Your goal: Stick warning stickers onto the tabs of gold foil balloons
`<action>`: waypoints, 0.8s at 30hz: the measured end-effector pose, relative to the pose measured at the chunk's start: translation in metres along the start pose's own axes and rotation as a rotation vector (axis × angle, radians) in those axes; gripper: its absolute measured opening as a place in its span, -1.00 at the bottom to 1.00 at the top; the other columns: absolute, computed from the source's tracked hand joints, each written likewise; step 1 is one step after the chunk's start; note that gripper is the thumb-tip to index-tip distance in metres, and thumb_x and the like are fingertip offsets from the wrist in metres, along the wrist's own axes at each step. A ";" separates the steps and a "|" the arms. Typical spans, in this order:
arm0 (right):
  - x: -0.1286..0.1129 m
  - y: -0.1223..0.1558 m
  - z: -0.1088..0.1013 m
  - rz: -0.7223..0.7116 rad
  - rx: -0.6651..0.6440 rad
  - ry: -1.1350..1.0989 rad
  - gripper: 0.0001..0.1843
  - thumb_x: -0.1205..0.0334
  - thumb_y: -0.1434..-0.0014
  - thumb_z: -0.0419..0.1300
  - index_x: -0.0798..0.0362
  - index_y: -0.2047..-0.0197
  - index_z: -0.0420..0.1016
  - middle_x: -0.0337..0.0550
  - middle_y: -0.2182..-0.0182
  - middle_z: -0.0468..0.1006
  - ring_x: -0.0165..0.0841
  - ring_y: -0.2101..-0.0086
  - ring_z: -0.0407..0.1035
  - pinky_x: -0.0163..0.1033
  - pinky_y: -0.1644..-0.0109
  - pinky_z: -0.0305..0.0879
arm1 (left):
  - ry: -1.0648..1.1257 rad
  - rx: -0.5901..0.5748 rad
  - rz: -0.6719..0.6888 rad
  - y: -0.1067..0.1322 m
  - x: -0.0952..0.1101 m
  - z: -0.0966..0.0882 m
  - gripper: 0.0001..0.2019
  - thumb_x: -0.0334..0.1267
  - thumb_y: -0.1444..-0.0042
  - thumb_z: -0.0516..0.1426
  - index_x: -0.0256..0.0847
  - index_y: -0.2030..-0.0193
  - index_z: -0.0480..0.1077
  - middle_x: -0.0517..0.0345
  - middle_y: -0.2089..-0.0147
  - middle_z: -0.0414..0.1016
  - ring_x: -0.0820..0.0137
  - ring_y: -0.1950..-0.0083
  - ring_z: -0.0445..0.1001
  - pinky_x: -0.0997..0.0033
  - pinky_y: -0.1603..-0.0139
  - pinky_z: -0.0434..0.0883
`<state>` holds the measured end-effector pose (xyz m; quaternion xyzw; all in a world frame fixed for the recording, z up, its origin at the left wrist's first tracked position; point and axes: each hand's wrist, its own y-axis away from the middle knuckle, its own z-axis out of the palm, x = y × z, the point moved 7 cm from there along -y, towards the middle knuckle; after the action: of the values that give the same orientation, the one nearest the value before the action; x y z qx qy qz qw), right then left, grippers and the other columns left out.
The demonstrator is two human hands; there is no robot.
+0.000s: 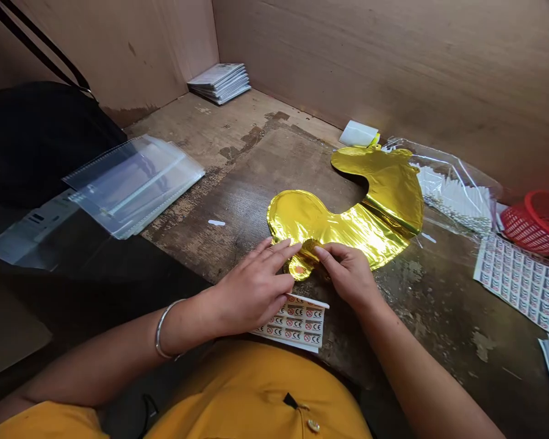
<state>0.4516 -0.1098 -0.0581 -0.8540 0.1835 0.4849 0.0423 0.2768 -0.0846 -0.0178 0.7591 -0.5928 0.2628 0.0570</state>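
Note:
A flat gold foil balloon [297, 213], curved in shape, lies on the dark wooden table in front of me. My right hand [348, 271] pinches its near edge between thumb and fingers, where the foil is folded over. My left hand [256, 283] lies beside that spot with fingers stretched out, their tips touching the foil. A small round sticker [299, 269] shows on the balloon's near tab. Partly under my left hand is a sheet of CE stickers [297, 326], its far edge curled up.
A stack of clear plastic bags [137, 177] lies at left, near a black bag [41, 140]. Folded papers [220, 82] sit in the back corner. At right are a bag of white sticks [455, 189], a red basket [535, 222] and another sticker sheet [524, 283]. Wooden walls enclose the back.

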 end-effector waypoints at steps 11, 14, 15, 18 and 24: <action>-0.018 0.007 -0.024 -0.207 0.194 0.157 -0.70 0.00 -0.22 0.12 0.07 0.20 0.46 -0.07 0.27 0.56 -0.27 0.27 0.43 -0.17 0.20 0.39 | 0.005 -0.090 0.208 -0.027 -0.005 0.029 -0.89 -0.36 -0.17 0.09 -0.26 0.29 0.45 -0.11 -0.04 0.49 0.14 -0.12 0.41 0.07 -0.19 0.35; -0.027 0.024 -0.019 -0.456 0.178 0.424 -0.42 0.09 -0.09 0.26 0.06 -0.16 0.32 0.11 -0.09 0.45 -0.07 -0.08 0.31 0.08 -0.12 0.31 | 0.017 -0.099 0.181 -0.027 -0.005 0.028 -0.86 -0.34 -0.18 0.08 -0.25 0.37 0.42 -0.03 0.24 0.50 0.21 0.09 0.45 0.15 -0.02 0.43; -0.025 0.027 -0.014 -0.494 0.132 0.483 -0.43 0.13 -0.09 0.27 0.06 -0.16 0.33 0.11 -0.10 0.45 -0.06 -0.11 0.29 0.11 -0.15 0.29 | 0.024 -0.100 0.178 -0.026 -0.005 0.027 -0.86 -0.34 -0.18 0.08 -0.25 0.37 0.42 -0.02 0.25 0.50 0.22 0.10 0.44 0.16 -0.02 0.43; -0.020 0.030 -0.009 -0.496 0.089 0.496 -0.79 0.26 -0.17 0.16 0.01 0.13 0.53 0.02 0.05 0.58 -0.12 0.00 0.37 0.08 -0.09 0.34 | 0.052 -0.090 0.189 -0.025 -0.003 0.026 -0.89 -0.37 -0.18 0.08 -0.26 0.33 0.42 -0.09 0.04 0.51 0.18 -0.08 0.41 0.12 -0.17 0.37; -0.001 -0.039 -0.071 -0.118 0.234 0.301 -0.83 0.14 -0.07 0.22 0.05 0.42 0.55 -0.17 0.50 0.58 -0.32 0.46 0.43 -0.21 0.34 0.37 | 0.138 -0.060 0.171 -0.018 -0.008 0.032 -0.88 -0.38 -0.19 0.07 -0.25 0.20 0.43 -0.10 -0.22 0.40 0.17 -0.28 0.32 0.03 -0.36 0.20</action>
<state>0.5225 -0.0914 -0.0245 -0.9155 0.1925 0.3237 0.1415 0.3035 -0.0856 -0.0449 0.6840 -0.6575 0.3003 0.0979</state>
